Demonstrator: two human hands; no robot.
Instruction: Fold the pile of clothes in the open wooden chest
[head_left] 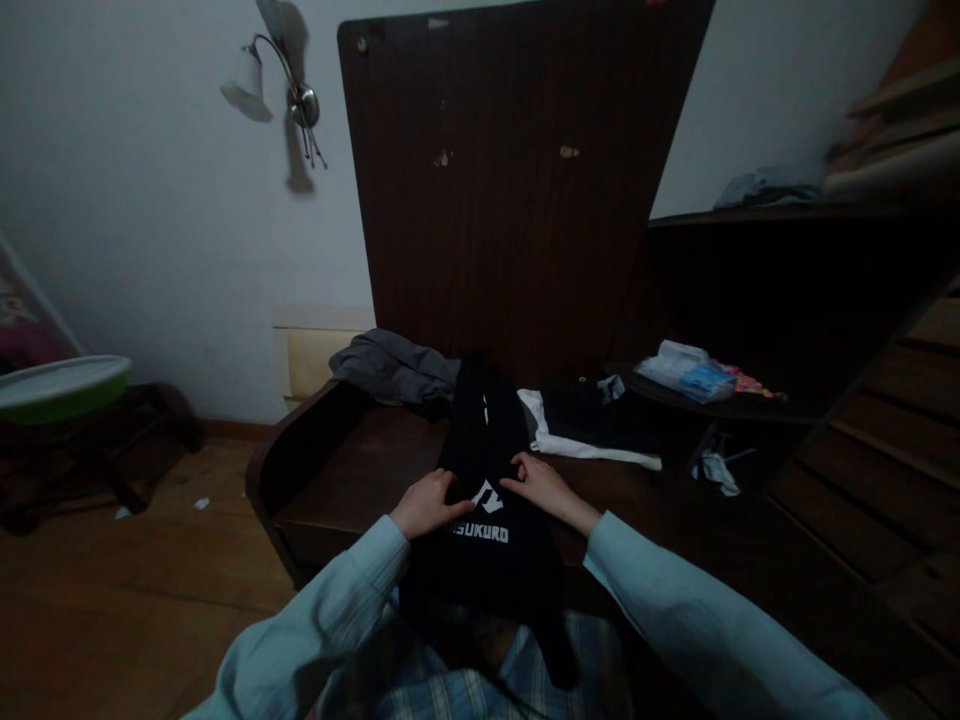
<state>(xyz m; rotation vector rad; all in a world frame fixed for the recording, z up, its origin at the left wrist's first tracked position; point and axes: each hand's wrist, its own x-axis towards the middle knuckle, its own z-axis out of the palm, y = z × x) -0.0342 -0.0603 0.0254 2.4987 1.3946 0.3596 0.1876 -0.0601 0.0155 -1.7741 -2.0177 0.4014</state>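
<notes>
A black garment point(491, 575) with a white emblem and white lettering lies lengthwise over the dark wooden bench and toward my lap. A narrow sleeve-like part of it hangs down at the front right. My left hand point(431, 503) grips its left side beside the emblem, fingers curled and thumb on the cloth. Opposite, my right hand point(541, 483) pinches the right side at about the same height. Cloth hides some of the fingertips on both hands.
A crumpled grey cloth point(397, 368) rests on the bench point(352, 450) at the left. Black-and-white folded clothing point(592, 425) lies to the right. Plastic packets point(686, 372) sit on a side shelf. Leftward, a green basin point(67, 390) stands on a low stool.
</notes>
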